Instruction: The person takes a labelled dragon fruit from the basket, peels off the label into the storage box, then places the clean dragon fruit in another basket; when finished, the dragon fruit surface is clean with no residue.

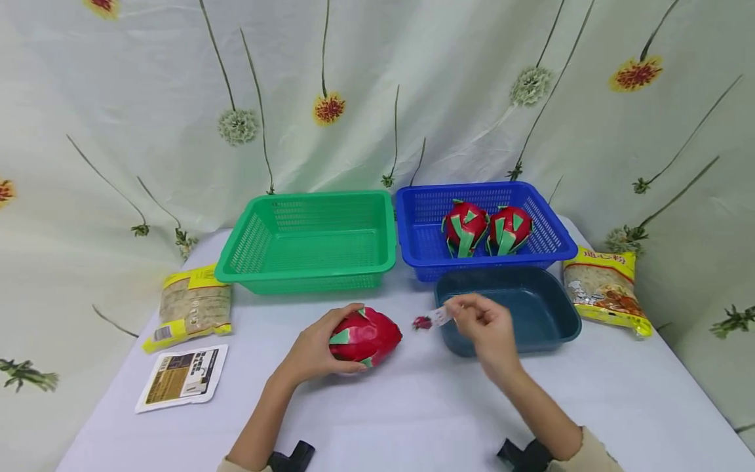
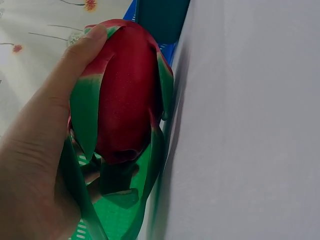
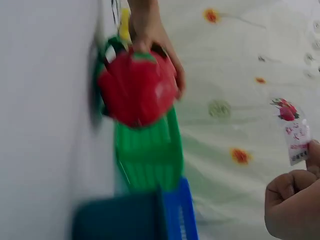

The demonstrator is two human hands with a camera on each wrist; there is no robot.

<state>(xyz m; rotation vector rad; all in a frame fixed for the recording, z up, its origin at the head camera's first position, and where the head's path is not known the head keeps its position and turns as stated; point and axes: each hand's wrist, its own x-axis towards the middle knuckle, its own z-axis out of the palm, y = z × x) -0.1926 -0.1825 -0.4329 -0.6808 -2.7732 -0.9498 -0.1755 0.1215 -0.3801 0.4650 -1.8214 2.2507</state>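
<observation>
My left hand [image 1: 314,346] grips a red dragon fruit [image 1: 380,335] with green scales, holding it low over the white table in front of the green basket. In the left wrist view the thumb lies along the side of the fruit [image 2: 127,95], near its end. To the right, my right hand [image 1: 488,333] pinches a small clear label [image 1: 438,317] by one end, above the left edge of the dark teal tub. A printed dragon fruit picture and pink lettering show on this label [image 3: 295,131] in the right wrist view. A gap separates label and fruit.
Behind stand a green basket [image 1: 315,278] and a blue basket [image 1: 421,233] with two dragon fruits [image 1: 466,226]. The teal tub [image 1: 533,308] sits before the blue one. Yellow bags lie left [image 1: 197,301] and right [image 1: 607,285]; a flat white packet [image 1: 184,377] lies front left.
</observation>
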